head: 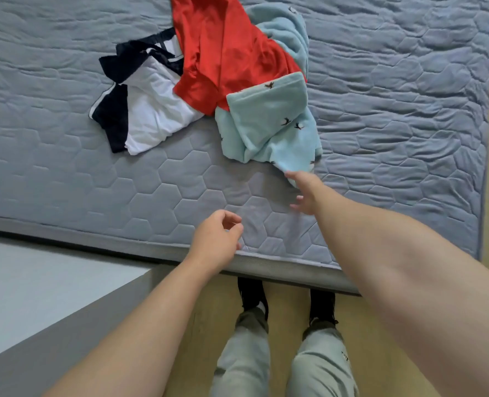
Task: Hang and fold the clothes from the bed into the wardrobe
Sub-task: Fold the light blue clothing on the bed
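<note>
head view: pale blue garment (269, 121) on bed (94, 181), in the pile. right hand (303, 193) open at its near hem, left hand (217, 239) loosely curled, both empty. best to pinch hem, lift clear of red shirt (229, 53).

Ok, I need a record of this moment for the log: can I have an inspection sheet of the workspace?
Surface: grey quilted mattress, wrinkled on the far side.
Job's things: red garment, light blue bird-print garment and white and navy garment, crumpled and overlapping in one heap.
Clutter: nothing seen.
Hands: right hand open, fingertips at the blue garment's near edge; left hand loosely curled, holding nothing.
Cables: nothing seen.
Surroundings: wooden floor, grey unit at left; no wardrobe in view.
</note>
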`<state>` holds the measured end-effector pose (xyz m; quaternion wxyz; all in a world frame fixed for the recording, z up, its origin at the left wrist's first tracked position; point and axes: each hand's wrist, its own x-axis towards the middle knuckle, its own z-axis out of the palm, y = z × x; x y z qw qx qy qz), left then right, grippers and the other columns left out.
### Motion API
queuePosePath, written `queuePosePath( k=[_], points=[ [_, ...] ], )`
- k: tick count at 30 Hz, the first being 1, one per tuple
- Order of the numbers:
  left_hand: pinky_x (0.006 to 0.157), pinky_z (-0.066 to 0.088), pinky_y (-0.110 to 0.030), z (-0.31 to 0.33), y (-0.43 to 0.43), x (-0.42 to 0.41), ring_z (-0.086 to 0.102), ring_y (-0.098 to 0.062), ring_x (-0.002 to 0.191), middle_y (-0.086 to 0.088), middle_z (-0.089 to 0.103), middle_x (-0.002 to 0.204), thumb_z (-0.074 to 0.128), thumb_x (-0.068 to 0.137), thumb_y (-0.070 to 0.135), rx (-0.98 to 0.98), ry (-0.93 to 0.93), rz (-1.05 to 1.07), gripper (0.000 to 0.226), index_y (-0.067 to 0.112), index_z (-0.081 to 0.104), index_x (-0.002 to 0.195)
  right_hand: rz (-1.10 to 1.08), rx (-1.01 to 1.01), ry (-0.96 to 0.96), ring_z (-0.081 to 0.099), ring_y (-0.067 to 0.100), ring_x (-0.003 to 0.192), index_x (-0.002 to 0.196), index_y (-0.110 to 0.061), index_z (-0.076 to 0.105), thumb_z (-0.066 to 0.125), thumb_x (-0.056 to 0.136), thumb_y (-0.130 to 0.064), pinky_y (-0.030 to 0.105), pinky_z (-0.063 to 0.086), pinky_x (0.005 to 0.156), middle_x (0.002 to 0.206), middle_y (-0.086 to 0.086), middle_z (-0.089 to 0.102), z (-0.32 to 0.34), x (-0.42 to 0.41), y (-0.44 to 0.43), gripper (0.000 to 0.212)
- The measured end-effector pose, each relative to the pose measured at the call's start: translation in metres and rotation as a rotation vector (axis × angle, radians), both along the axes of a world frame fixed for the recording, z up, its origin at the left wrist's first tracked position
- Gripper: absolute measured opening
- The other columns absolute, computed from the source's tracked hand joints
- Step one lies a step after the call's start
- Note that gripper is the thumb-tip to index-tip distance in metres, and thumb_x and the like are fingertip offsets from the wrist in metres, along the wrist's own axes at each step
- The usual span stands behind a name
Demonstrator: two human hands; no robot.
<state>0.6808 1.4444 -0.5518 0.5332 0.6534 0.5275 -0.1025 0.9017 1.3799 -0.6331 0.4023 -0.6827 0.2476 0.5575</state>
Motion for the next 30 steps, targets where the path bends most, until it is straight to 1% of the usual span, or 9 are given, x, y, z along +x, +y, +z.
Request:
queuePosePath(
  k=[3, 6, 9, 11, 16, 20, 22, 27, 30],
  points=[
    [0.05, 0.042, -0.014, -0.021, -0.005, -0.023, 0.071, -0.006, 0.064, 0.015, 0.066, 0.097, 0.059, 0.098, 0.025, -0.008, 0.015, 0.021, 0.009, 0.034, 0.062, 0.095, 0.036, 0.061, 0.058, 0.045, 0.018, 0.123, 0.139, -0.029, 0.054, 0.055, 0.098, -0.048, 0.044, 0.038, 0.108, 0.132, -0.008, 0.044, -0.036, -0.001, 0.014, 0.045],
    [0.047, 0.039, -0.008, -0.031, -0.003, -0.036, 0.07, -0.003, 0.063, 0.016, 0.066, 0.097, 0.058, 0.098, 0.026, 0.012, 0.057, 0.011, 0.009, 0.034, 0.062, 0.096, -0.077, 0.066, 0.017, 0.053, 0.018, 0.091, 0.134, -0.023, 0.06, 0.049, 0.101, -0.032, 0.04, 0.045, 0.09, 0.12, -0.003, 0.055, -0.05, 0.002, 0.02, 0.036],
    [0.048, 0.04, -0.011, -0.022, -0.004, -0.037, 0.07, -0.003, 0.063, 0.015, 0.066, 0.098, 0.057, 0.098, 0.025, 0.0, 0.087, 0.031, 0.009, 0.033, 0.062, 0.097, -0.211, 0.049, -0.051, 0.054, 0.016, 0.061, 0.102, -0.021, 0.067, 0.058, 0.096, -0.019, 0.03, 0.049, 0.065, 0.094, 0.004, 0.065, -0.023, 0.004, 0.019, 0.011],
    [0.051, 0.042, -0.014, -0.006, -0.005, -0.031, 0.071, -0.004, 0.063, 0.014, 0.066, 0.1, 0.057, 0.099, 0.025, -0.012, 0.086, 0.025, 0.009, 0.032, 0.062, 0.098, -0.287, 0.055, -0.043, 0.045, 0.015, 0.05, 0.088, -0.021, 0.06, 0.057, 0.091, -0.019, 0.028, 0.047, 0.058, 0.082, 0.005, 0.062, 0.014, 0.005, 0.02, 0.005],
    [0.058, 0.049, -0.018, 0.063, -0.002, 0.001, 0.07, -0.009, 0.058, 0.006, 0.066, 0.099, 0.06, 0.098, 0.02, -0.012, 0.043, -0.007, 0.008, 0.027, 0.061, 0.095, -0.226, 0.238, -0.012, 0.039, 0.011, 0.043, 0.107, -0.017, 0.063, 0.068, 0.09, -0.022, 0.023, 0.036, 0.051, 0.073, 0.003, 0.058, 0.151, 0.004, 0.031, 0.018],
    [0.082, 0.059, -0.041, 0.144, 0.016, 0.03, 0.07, -0.022, 0.083, -0.001, 0.065, 0.104, 0.062, 0.094, 0.018, 0.037, 0.001, -0.042, 0.022, 0.016, 0.056, 0.115, -0.13, 0.497, 0.001, 0.039, 0.012, 0.043, 0.09, -0.016, 0.06, 0.064, 0.089, -0.013, 0.025, 0.036, 0.049, 0.069, 0.004, 0.055, 0.296, 0.001, 0.05, 0.005],
    [0.083, 0.059, -0.047, 0.184, 0.022, 0.043, 0.069, -0.031, 0.091, -0.008, 0.066, 0.101, 0.063, 0.089, 0.02, 0.086, -0.027, -0.039, 0.026, 0.013, 0.051, 0.112, -0.074, 0.607, -0.038, 0.037, 0.014, 0.044, 0.078, -0.017, 0.059, 0.065, 0.087, -0.011, 0.026, 0.037, 0.051, 0.068, 0.004, 0.053, 0.365, 0.001, 0.057, 0.012],
    [0.081, 0.053, -0.036, 0.271, 0.035, 0.08, 0.063, -0.02, 0.093, 0.003, 0.063, 0.106, 0.077, 0.078, 0.041, 0.281, -0.192, 0.025, 0.066, 0.017, 0.044, 0.129, -0.026, 0.758, -0.177, 0.039, 0.015, 0.04, 0.069, -0.014, 0.057, 0.067, 0.083, -0.009, 0.03, 0.041, 0.054, 0.063, 0.005, 0.051, 0.502, 0.011, 0.051, 0.019],
    [0.068, 0.04, -0.002, 0.31, 0.03, 0.1, 0.057, 0.013, 0.084, 0.026, 0.062, 0.093, 0.085, 0.071, 0.048, 0.349, -0.353, 0.051, 0.059, 0.045, 0.048, 0.117, -0.011, 0.848, -0.192, 0.034, 0.015, 0.042, 0.07, -0.014, 0.052, 0.064, 0.084, -0.007, 0.029, 0.038, 0.052, 0.063, 0.005, 0.048, 0.556, 0.014, 0.035, 0.02]
  ],
)
